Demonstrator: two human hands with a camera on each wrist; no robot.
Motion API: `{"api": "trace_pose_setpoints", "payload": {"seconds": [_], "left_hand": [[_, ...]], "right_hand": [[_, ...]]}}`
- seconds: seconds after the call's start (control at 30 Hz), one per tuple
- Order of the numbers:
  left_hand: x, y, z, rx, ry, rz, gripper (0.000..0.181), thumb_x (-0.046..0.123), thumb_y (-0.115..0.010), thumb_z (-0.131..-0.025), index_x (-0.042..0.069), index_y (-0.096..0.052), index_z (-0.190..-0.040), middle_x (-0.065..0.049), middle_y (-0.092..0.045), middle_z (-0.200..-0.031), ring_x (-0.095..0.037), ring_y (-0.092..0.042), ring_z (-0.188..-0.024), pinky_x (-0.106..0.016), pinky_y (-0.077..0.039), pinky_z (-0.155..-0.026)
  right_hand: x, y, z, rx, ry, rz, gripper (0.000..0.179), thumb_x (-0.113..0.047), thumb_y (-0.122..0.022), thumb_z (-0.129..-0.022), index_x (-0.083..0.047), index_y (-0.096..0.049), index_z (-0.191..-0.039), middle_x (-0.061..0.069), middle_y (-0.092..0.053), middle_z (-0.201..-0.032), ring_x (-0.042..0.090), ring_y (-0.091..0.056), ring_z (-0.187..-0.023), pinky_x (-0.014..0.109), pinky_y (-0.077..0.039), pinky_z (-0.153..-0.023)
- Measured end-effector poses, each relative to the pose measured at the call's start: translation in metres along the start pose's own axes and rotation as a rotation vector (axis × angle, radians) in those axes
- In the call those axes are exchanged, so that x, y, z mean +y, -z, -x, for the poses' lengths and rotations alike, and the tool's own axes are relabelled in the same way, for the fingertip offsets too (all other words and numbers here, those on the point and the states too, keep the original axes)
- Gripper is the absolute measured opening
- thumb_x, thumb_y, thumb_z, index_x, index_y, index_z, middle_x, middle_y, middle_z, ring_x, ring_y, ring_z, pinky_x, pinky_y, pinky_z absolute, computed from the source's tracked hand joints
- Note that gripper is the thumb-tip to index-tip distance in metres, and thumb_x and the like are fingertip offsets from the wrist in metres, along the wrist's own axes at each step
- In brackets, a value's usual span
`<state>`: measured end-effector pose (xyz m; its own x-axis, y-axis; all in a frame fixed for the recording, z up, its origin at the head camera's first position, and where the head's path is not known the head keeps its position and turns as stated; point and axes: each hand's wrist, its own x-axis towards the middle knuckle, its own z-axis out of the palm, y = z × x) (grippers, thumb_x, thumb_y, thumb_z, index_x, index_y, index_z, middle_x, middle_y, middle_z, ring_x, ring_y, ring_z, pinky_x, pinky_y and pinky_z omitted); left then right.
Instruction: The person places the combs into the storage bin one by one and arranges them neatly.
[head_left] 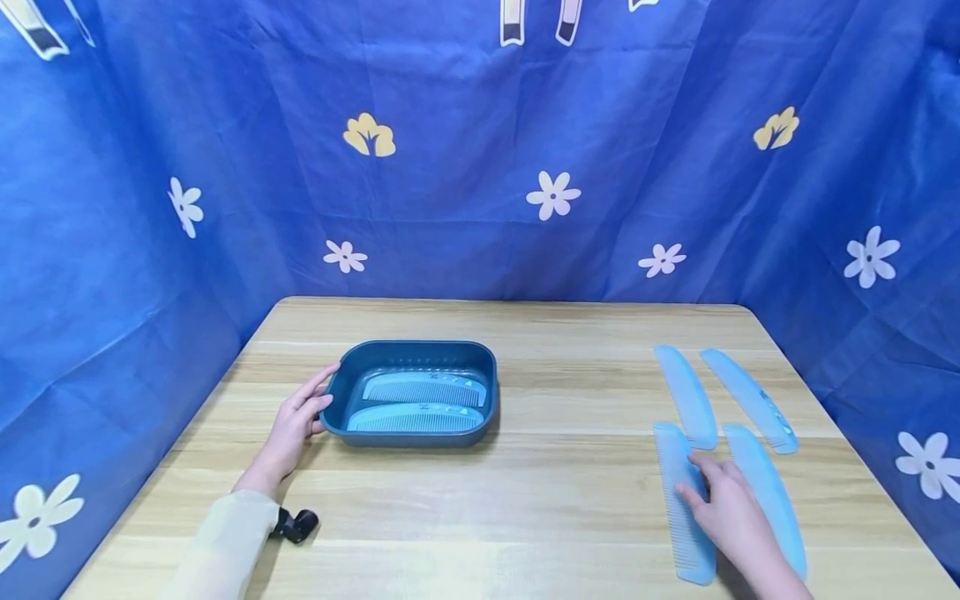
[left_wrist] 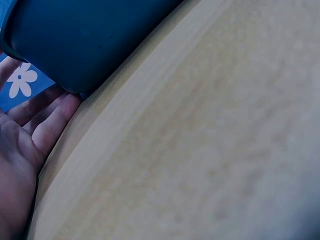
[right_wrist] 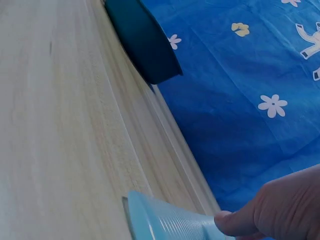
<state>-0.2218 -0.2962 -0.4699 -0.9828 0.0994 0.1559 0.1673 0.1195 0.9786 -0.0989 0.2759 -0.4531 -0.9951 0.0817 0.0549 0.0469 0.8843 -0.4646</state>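
Observation:
My left hand (head_left: pixel 296 417) is at the left end of a dark teal plastic basin (head_left: pixel 408 439), fingertips at its rim; in the left wrist view, nearly straight fingers (left_wrist: pixel 57 120) touch its outer wall low down. Two light-blue combs (head_left: pixel 427 388) lie inside the basin, one behind the other. Over on the right, my right hand (head_left: pixel 735 508) pinches a light-blue, fine-toothed comb (head_left: pixel 681 517) by its edge. The right wrist view shows the thumb (right_wrist: pixel 232 222) against this comb, which is tilted there with a shadow beside it.
Three more light-blue combs lie around the right hand: one at its right (head_left: pixel 772 500), one behind (head_left: pixel 686 396) and one at the far right (head_left: pixel 750 400). The wooden table (head_left: pixel 540 500) is bordered by a blue patterned curtain (head_left: pixel 465 183) at the back and sides.

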Motion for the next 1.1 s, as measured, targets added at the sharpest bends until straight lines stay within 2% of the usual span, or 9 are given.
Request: {"api": "trace_pose_setpoints", "payload": {"seconds": [0.1,0.43,0.67,0.9,1.0,1.1], "left_hand": [[0.000,0.001,0.000,0.003,0.003,-0.002,0.047,0.015,-0.044,-0.099,0.012,-0.034,-0.145,-0.021,-0.035,-0.125,-0.009,-0.061,-0.087,-0.025,-0.054,-0.068],[-0.002,0.002,0.000,0.001,-0.009,0.010,0.047,0.016,-0.046,-0.098,0.011,-0.036,-0.144,-0.023,-0.041,-0.121,-0.011,-0.062,-0.088,-0.027,-0.054,-0.068],[-0.001,0.001,-0.001,-0.001,-0.013,0.006,0.047,0.016,-0.045,-0.099,0.010,-0.035,-0.144,-0.024,-0.040,-0.122,-0.011,-0.062,-0.089,-0.027,-0.054,-0.068],[-0.001,0.002,-0.002,0.005,-0.003,-0.003,0.047,0.014,-0.044,-0.099,0.010,-0.034,-0.144,-0.021,-0.040,-0.122,-0.011,-0.061,-0.089,-0.027,-0.055,-0.067],[-0.001,0.002,-0.001,0.003,0.002,-0.004,0.047,0.011,-0.043,-0.099,0.008,-0.033,-0.144,-0.021,-0.041,-0.122,-0.011,-0.060,-0.089,-0.028,-0.055,-0.067],[0.002,0.001,0.000,0.003,0.002,-0.010,0.046,0.008,-0.041,-0.099,0.006,-0.032,-0.144,-0.022,-0.040,-0.122,-0.011,-0.060,-0.089,-0.028,-0.055,-0.067]], "right_hand": [[-0.003,-0.001,0.000,-0.020,-0.022,0.015,0.057,-0.021,-0.071,-0.083,0.009,-0.049,-0.126,0.030,-0.051,-0.108,0.044,-0.050,-0.099,0.056,-0.043,-0.080],[-0.010,-0.004,-0.006,-0.083,-0.118,0.055,0.070,-0.026,-0.075,-0.078,0.010,-0.043,-0.130,0.035,-0.045,-0.112,0.047,-0.044,-0.101,0.058,-0.039,-0.081],[-0.011,-0.004,-0.010,-0.083,-0.149,0.012,0.076,-0.021,-0.076,-0.077,0.012,-0.037,-0.133,0.039,-0.042,-0.115,0.053,-0.042,-0.104,0.062,-0.038,-0.084],[-0.012,-0.001,-0.014,-0.123,-0.210,-0.058,0.086,-0.022,-0.076,-0.078,0.013,-0.026,-0.138,0.042,-0.035,-0.120,0.056,-0.037,-0.111,0.064,-0.035,-0.089],[-0.010,0.001,-0.016,-0.126,-0.199,-0.075,0.087,-0.021,-0.077,-0.077,0.015,-0.025,-0.137,0.043,-0.034,-0.123,0.056,-0.036,-0.112,0.063,-0.034,-0.091],[-0.008,0.004,-0.018,-0.113,-0.162,-0.097,0.081,-0.015,-0.076,-0.077,0.017,-0.029,-0.134,0.042,-0.040,-0.120,0.055,-0.041,-0.110,0.060,-0.039,-0.088]]}}
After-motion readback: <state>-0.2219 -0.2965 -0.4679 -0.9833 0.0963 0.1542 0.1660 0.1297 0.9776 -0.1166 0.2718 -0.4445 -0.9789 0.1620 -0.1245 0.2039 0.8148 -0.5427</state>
